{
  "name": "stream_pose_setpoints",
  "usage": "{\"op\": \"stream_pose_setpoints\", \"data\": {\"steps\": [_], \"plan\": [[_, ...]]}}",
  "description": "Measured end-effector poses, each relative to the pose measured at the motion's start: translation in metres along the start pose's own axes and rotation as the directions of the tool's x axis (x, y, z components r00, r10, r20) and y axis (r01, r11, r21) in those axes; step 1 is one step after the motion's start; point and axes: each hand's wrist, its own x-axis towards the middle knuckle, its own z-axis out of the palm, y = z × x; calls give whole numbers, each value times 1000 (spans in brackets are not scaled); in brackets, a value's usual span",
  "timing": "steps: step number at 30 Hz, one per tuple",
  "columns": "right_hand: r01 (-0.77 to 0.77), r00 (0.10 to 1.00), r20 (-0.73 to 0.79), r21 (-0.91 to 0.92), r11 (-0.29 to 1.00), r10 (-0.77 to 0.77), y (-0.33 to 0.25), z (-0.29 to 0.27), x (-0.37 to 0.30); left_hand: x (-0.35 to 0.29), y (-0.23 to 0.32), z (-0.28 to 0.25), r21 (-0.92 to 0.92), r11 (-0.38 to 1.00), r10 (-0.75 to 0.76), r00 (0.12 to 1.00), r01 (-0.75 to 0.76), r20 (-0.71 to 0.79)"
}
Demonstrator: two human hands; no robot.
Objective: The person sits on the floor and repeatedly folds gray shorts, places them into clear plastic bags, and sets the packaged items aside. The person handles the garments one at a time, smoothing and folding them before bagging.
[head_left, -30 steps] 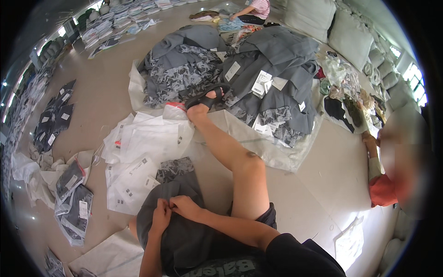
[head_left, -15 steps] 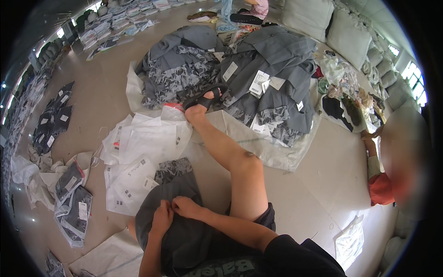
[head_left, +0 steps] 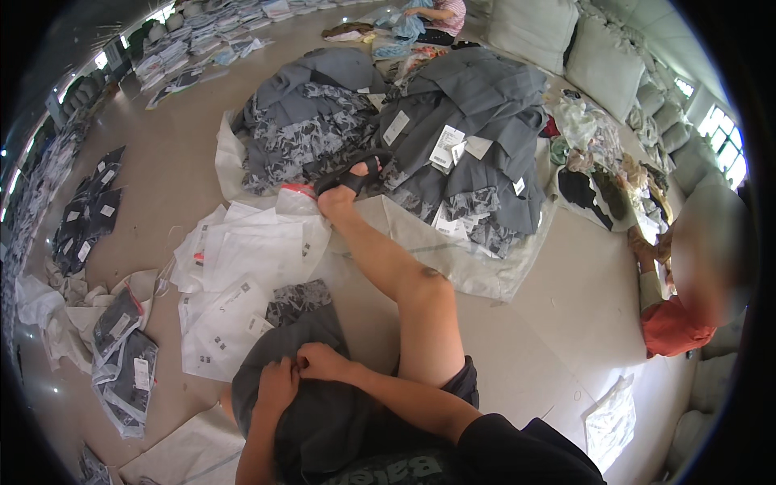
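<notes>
At the left, the bagged dark garments (head_left: 133,384) and then the white bags (head_left: 234,250) are seen lying on the floor (head_left: 533,356), unmoved except that the whole view has been shifted slightly leftward. Next, the left hand (head_left: 279,382) has been lowered a little relative to its partner; its fingers are closed and appear to be gripping the grey garment (head_left: 311,404), which is spread between the white bags and the wearer's body, left of the bent bare leg (head_left: 428,319). By the right hand (head_left: 322,361), curled close beside, the same cloth seems to be pinched, though the fingertips are partly hidden. The work is therefore judged to be held at the same small spot, with only a slight adjustment made. Further right, the blue cloth (head_left: 406,28), raised half a second ago, is now being handled lower by a distant co-worker (head_left: 447,14), and the red clothing (head_left: 671,327) at the far right has been shifted slightly.
</notes>
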Motion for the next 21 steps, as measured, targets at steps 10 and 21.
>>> {"op": "stream_pose_setpoints", "data": {"steps": [10, 21], "plan": [[37, 999, 15, -12, 999, -37, -1, 2, 1, -1, -9, 6, 66, 996, 66, 998, -65, -9], [-39, 999, -30, 23, 999, 40, 5, 11, 2, 2, -24, 16, -337, 937, -112, 993, 90, -45]]}}
